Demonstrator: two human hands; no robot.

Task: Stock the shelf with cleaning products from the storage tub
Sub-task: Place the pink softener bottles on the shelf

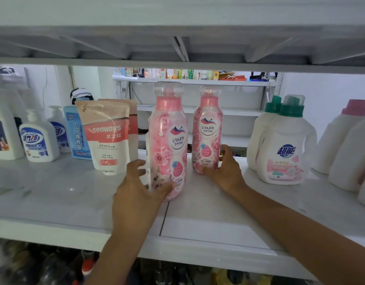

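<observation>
shelf (pixel 115 227): we're at its front edge, and both arms reach in over the middle seam of the board.
left hand (pixel 136 188): clamped on the base of the near pink bottle (pixel 169 140), with the thumb across the front and the fingers curled round its left side.
near pink bottle: upright, mid-shelf, a little back from the front edge. Something white is pressed against its left side; we can't tell what.
right hand (pixel 225 171): wrapped round the base of the far pink bottle (pixel 207 130), thumb in front and fingers on the right side.
far pink bottle: upright, deeper in and just right of the near one, with a gap between them.
neighbours: seaways pouch (pixel 106 136) close on the left, white jug (pixel 286 149) well to the right, pump bottles (pixel 38 140) toward the left end.
storage tub: not in view.
step: we read this as placing and aligning the two bottles on the shelf.
next: square the labels forward, line the pair up, and let go without tipping them; they're tall with narrow bases. Then it's back to the tub.
</observation>
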